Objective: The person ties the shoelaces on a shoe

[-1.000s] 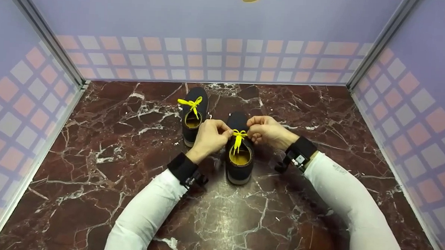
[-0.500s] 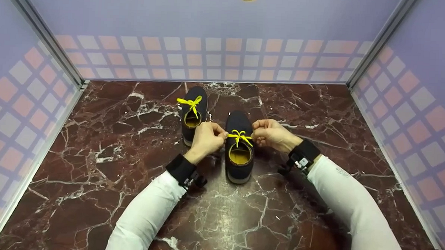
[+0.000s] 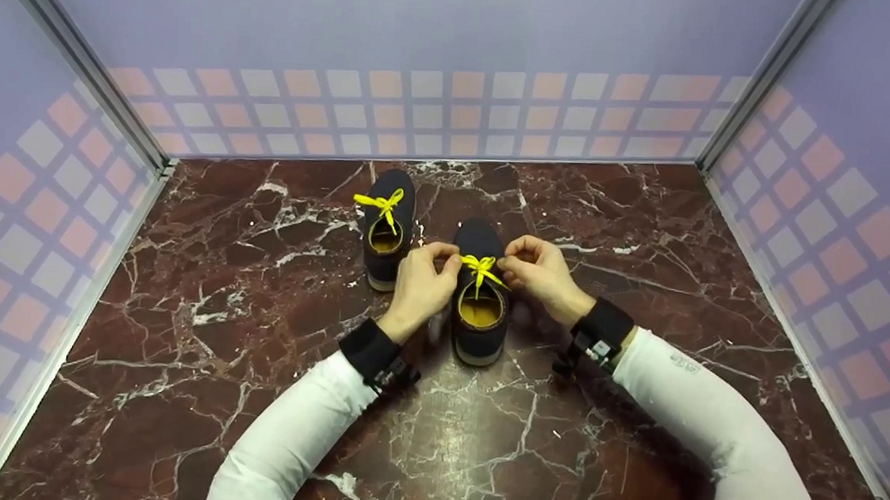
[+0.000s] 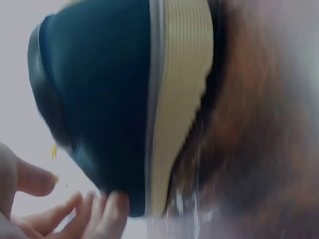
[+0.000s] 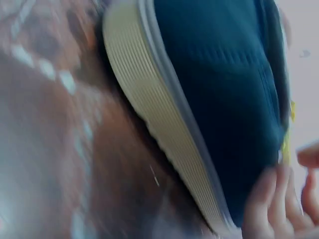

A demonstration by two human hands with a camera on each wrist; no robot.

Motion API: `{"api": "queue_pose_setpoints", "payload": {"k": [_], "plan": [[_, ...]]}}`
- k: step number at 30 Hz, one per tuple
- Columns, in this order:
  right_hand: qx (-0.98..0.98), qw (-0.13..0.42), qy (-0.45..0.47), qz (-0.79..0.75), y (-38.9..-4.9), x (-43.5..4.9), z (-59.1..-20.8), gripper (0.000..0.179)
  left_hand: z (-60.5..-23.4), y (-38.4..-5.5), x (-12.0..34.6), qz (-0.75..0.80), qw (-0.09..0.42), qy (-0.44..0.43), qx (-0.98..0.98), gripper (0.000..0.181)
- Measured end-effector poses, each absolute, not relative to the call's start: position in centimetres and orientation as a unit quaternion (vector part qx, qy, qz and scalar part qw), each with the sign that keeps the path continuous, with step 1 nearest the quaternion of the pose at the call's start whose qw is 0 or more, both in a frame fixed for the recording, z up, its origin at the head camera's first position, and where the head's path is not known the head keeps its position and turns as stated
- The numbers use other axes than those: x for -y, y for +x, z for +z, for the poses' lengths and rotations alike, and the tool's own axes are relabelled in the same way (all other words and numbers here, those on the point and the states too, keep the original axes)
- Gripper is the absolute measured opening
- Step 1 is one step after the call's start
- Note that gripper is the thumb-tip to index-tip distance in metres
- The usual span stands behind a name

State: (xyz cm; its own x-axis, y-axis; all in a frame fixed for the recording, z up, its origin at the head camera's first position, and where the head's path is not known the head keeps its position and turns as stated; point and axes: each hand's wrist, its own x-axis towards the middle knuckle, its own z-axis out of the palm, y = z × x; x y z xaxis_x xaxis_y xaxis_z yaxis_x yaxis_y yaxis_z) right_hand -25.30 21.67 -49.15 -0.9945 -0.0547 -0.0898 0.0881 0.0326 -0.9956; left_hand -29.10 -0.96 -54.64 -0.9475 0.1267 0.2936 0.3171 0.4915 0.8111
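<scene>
A dark shoe (image 3: 483,237) with a tan sole stands on the marbled surface, toe pointing away, its yellow lace (image 3: 480,268) tied in a bow. My left hand (image 3: 425,283) is at the bow's left side, thumb and forefinger tips close to the loop. In the left wrist view its thumb stands apart from the fingers, which lie by the shoe's side. On the right side my right hand (image 3: 545,277) is near the other loop, with a gap between forefinger and thumb. The fingers (image 5: 264,199) rest along the shoe in the right wrist view. Exact fingertip contact with the lace is unclear.
Left of it, slightly farther off, stands the matching shoe (image 3: 395,184), its yellow lace (image 3: 383,202) also in a bow. Walls with pink and white squares (image 3: 466,116) enclose the back and both sides of the marbled surface (image 3: 262,310).
Both hands drew the lace outward half a second ago. Now the fingers have eased off and shifted slightly inward, and the bow's left loop looks fuller. The shoes have stayed put.
</scene>
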Motion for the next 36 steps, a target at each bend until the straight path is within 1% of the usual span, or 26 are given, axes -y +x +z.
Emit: {"api": "queue_pose_setpoints", "payload": {"k": [1,3,4,7,10,11,12,15,18,22,26,32,35,36], "plan": [[-0.728,0.033,0.019,-0.685,-24.9,-21.4,-49.0,0.009,-54.7,-28.9,0.7,-0.497,0.087,-0.125,0.854,0.035],[-0.746,0.016,0.034,-0.664,-24.3,-20.8,-48.8,0.025,-54.4,-28.4,0.5,-0.52,0.048,-0.11,0.845,0.048],[-0.753,0.016,0.039,-0.656,-23.9,-20.6,-48.7,0.035,-55.7,-29.2,0.5,-0.54,0.031,-0.106,0.835,0.054],[-0.755,0.045,0.038,-0.653,-23.1,-20.1,-48.3,0.061,-52.7,-27.3,0.4,-0.589,-0.033,-0.075,0.804,0.06],[-0.738,0.081,0.037,-0.669,-22.5,-19.6,-48.1,0.075,-49.6,-25.3,0.3,-0.637,-0.08,-0.044,0.766,0.062],[-0.736,0.091,0.039,-0.67,-22.3,-19.5,-48.1,0.079,-47.7,-24.0,0.3,-0.646,-0.096,-0.031,0.757,0.062],[-0.735,0.1,0.042,-0.669,-22.0,-19.4,-48.0,0.081,-47.3,-23.6,0.3,-0.653,-0.109,-0.025,0.749,0.062],[-0.736,0.128,0.05,-0.663,-21.6,-19.2,-47.8,0.085,-46.7,-23.0,0.0,-0.67,-0.145,-0.015,0.728,0.062],[-0.735,0.143,0.054,-0.66,-21.4,-19.1,-47.6,0.087,-46.6,-22.7,-0.3,-0.684,-0.174,-0.016,0.708,0.063],[-0.731,0.156,0.056,-0.662,-21.5,-19.1,-47.4,0.089,-46.7,-22.5,-0.6,-0.699,-0.196,-0.016,0.688,0.065],[-0.733,0.162,0.062,-0.658,-21.7,-19.1,-47.4,0.088,-46.8,-22.5,-0.7,-0.709,-0.202,-0.011,0.676,0.066],[-0.73,0.156,0.06,-0.663,-22.2,-18.8,-47.4,0.082,-46.8,-23.0,-0.5,-0.713,-0.203,-0.001,0.671,0.066],[-0.726,0.151,0.059,-0.668,-22.6,-18.5,-47.5,0.078,-46.8,-23.5,-0.5,-0.718,-0.202,0.008,0.666,0.066],[-0.724,0.148,0.059,-0.671,-22.8,-18.4,-47.6,0.074,-46.9,-23.7,-0.5,-0.718,-0.202,0.012,0.666,0.066]]}}
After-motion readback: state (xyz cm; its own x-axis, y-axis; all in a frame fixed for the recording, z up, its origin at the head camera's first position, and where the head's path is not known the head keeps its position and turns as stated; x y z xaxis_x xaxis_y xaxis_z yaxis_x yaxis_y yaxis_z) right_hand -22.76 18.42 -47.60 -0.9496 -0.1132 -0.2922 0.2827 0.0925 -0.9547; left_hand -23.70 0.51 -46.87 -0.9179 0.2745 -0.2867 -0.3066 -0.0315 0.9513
